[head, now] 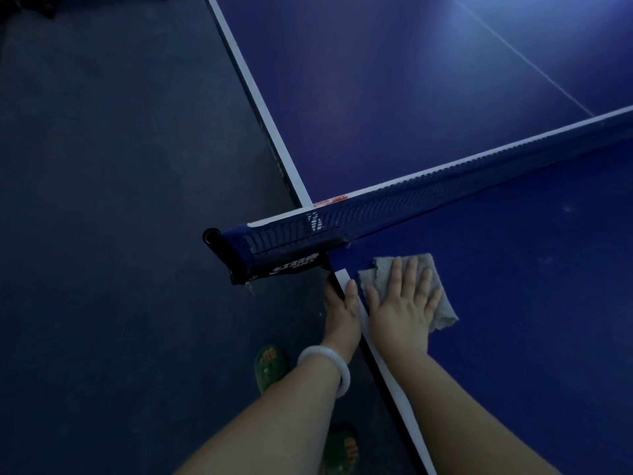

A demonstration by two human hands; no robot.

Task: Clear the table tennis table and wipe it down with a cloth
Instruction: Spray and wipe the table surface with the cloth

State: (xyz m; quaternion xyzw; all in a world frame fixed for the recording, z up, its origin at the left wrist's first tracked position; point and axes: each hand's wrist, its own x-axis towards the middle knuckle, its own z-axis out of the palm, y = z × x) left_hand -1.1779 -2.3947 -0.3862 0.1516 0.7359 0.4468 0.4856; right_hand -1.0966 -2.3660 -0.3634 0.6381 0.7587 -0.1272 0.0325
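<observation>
A blue table tennis table (513,303) with a white edge line fills the right of the view. A grey cloth (383,269) lies on it near the corner by the net. My right hand (402,303) presses flat on the cloth with straight, spread fingers. My left hand (340,306), wearing a white bangle at the wrist, grips the table's side edge just below the net clamp, thumb on top and fingers under the edge.
The dark blue net (445,190) with a white top band crosses the table; its post and clamp (260,255) jut out past the edge. Dark floor (120,200) lies to the left. My feet in green sandals (270,366) stand beside the table.
</observation>
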